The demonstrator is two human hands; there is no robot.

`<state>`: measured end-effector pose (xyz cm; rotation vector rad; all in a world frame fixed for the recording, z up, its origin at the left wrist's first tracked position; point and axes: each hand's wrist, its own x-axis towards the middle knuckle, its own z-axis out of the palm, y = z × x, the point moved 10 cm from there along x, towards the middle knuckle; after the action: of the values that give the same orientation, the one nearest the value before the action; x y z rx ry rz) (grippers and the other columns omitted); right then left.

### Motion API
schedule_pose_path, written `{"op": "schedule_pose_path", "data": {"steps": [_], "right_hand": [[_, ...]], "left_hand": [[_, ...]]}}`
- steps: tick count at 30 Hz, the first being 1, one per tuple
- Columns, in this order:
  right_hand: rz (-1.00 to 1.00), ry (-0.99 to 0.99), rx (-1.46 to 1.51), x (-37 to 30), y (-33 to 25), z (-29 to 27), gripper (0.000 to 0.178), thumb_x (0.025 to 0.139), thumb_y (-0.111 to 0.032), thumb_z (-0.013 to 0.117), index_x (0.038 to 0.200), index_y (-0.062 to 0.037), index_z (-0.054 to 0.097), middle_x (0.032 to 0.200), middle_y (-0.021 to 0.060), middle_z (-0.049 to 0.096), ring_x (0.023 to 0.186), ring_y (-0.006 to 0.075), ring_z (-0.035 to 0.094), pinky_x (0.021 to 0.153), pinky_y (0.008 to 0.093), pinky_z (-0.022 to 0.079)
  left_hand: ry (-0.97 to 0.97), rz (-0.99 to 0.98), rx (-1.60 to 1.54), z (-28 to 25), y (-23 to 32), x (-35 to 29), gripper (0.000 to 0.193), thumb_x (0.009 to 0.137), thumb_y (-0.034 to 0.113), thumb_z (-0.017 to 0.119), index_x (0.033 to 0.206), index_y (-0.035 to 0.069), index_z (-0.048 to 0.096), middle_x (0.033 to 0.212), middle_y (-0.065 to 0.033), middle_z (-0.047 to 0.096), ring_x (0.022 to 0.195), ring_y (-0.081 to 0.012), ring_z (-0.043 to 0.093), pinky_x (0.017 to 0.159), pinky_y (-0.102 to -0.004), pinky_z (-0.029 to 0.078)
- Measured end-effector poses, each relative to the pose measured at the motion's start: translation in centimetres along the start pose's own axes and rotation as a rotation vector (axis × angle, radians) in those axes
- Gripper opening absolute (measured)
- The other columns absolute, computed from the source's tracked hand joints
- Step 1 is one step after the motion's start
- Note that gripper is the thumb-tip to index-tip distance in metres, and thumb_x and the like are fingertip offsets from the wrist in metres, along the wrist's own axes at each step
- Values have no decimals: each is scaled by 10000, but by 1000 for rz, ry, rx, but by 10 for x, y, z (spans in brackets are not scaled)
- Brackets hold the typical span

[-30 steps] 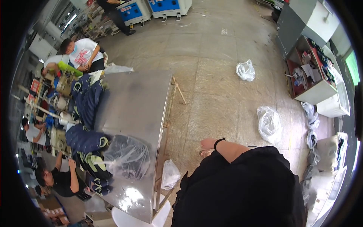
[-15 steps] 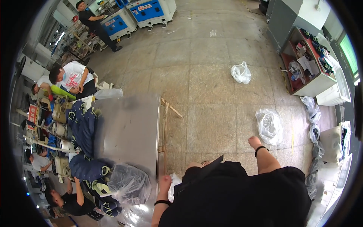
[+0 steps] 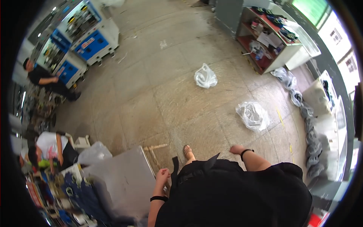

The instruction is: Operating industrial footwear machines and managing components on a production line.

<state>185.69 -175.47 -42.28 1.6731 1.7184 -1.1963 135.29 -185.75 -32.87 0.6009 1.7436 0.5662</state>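
My left hand (image 3: 163, 176), with a black band at its wrist, hangs beside the corner of the metal-topped table (image 3: 123, 170). Its fingers are curled in and no object shows in them. Over the floor on the other side, my right hand (image 3: 237, 150) is loosely closed, also with nothing visible in it. The nearest thing to it is a white plastic bag (image 3: 253, 116) on the floor ahead, apart from the hand. A second, smaller plastic bag (image 3: 205, 76) lies farther off. Dark blue shoe pieces (image 3: 85, 195) are heaped on the table's left part.
A row of grey plastic bags (image 3: 312, 132) lines the right side beside white bins (image 3: 320, 92). A shelf unit (image 3: 281, 56) with shoes stands far right. Blue-and-white machines (image 3: 90, 45) stand far left, with a person (image 3: 47, 79) beside them. Another person (image 3: 51, 147) sits behind the table.
My view has turned to the right, so the table and machines sit farther left and lower. The floor bags have shifted left in view. One sandalled foot now shows ahead of me.
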Motion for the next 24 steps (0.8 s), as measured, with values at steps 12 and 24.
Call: {"op": "schedule_pose_path", "data": {"steps": [12,24], "right_hand": [[-205,410,486,44,-131,-263,318,883,-298,562,1115,-94,636,1009,134,680,928,330,640,818,402,507],[-178,16,-389,438,-10,-411,268,863,-175,552,1106,-129,655,1287,31,536,1002,243,634,751,430,508]], "left_hand": [[-165,-23,414,51,194,214,275,894,231,625,1076,27,598,849,-91,679,736,-170,659,664,-296,530],[-170,-364,293,155,223,285,287,913,231,618,1059,-13,575,820,-110,672,733,-195,668,674,-324,542]]}}
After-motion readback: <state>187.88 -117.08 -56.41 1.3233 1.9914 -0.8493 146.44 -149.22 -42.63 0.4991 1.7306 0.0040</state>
